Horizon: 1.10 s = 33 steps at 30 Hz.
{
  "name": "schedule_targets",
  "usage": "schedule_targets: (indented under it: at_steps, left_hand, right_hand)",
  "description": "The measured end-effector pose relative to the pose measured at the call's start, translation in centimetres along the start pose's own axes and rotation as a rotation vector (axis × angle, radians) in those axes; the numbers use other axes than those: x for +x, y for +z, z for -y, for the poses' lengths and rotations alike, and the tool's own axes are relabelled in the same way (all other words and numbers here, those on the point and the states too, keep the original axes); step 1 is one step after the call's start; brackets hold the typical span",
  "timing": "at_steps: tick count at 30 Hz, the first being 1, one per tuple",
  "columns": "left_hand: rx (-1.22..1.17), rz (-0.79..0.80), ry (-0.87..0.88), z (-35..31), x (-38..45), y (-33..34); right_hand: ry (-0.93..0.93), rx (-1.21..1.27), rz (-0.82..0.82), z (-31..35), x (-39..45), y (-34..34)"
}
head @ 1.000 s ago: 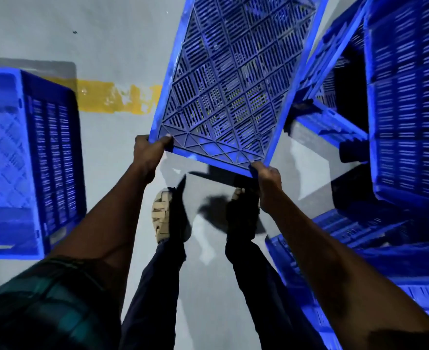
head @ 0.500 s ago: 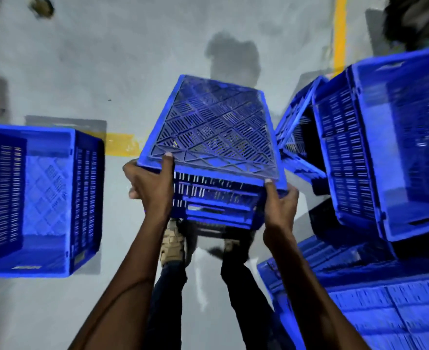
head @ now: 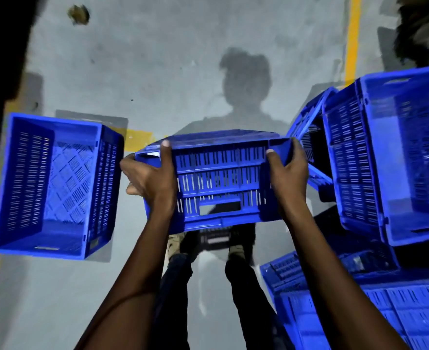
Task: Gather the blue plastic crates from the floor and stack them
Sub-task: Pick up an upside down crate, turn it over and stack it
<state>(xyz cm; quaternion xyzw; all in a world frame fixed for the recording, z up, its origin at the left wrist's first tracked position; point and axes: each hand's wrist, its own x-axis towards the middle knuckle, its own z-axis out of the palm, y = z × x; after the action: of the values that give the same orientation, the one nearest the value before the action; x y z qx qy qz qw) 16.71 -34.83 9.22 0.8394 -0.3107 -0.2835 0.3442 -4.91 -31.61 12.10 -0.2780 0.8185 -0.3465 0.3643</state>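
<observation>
I hold a blue slotted plastic crate (head: 221,183) in the air above my feet, its side wall with the handle slot facing me. My left hand (head: 150,180) grips its left corner, thumb over the top edge. My right hand (head: 288,173) grips the right corner the same way. Another blue crate (head: 54,185) lies on its side on the floor to the left, its open mouth turned toward me. On the right a large blue crate (head: 390,157) is tilted with its opening facing me, and a further crate (head: 312,137) leans behind it.
Overturned blue crates (head: 375,306) fill the lower right beside my right leg. The grey concrete floor (head: 158,72) carries yellow painted lines (head: 353,39) and my shadow. A dark mass fills the upper left edge.
The held crate has tipped from bottom-up to side wall facing me and has come lower. My hands shifted up onto its upper corners. The view has tilted further forward.
</observation>
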Motion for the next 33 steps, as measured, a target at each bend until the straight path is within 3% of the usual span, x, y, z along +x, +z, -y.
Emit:
schedule_targets:
  at_steps: [8, 15, 18, 24, 29, 33]
  left_hand:
    - [0.154, 0.117, 0.120, -1.1, 2.6, -0.1]
    - [0.295, 0.027, 0.046, -1.5, 3.6, 0.5]
    - [0.300, 0.035, 0.032, -1.9, 3.9, 0.5]
    - [0.196, 0.090, 0.070, 1.3, 2.4, -1.1]
    - [0.080, 0.099, 0.001, 4.4, 0.7, -2.7]
    - [-0.035, 0.050, -0.051, 6.8, -0.3, -3.9]
  right_hand:
    - [-0.248, -0.421, 0.100, 0.4, -1.8, 2.8]
    - [-0.561, -0.649, 0.282, -1.4, -4.9, 4.5]
    - [-0.651, -0.763, 0.249, -0.9, -4.5, 5.1]
    - [-0.750, -1.046, 0.477, 1.1, -2.6, 7.5]
    - [-0.723, -1.055, 0.466, 3.4, -1.4, 9.3]
    - [-0.813, -0.990, 0.402, 3.6, -2.4, 9.6]
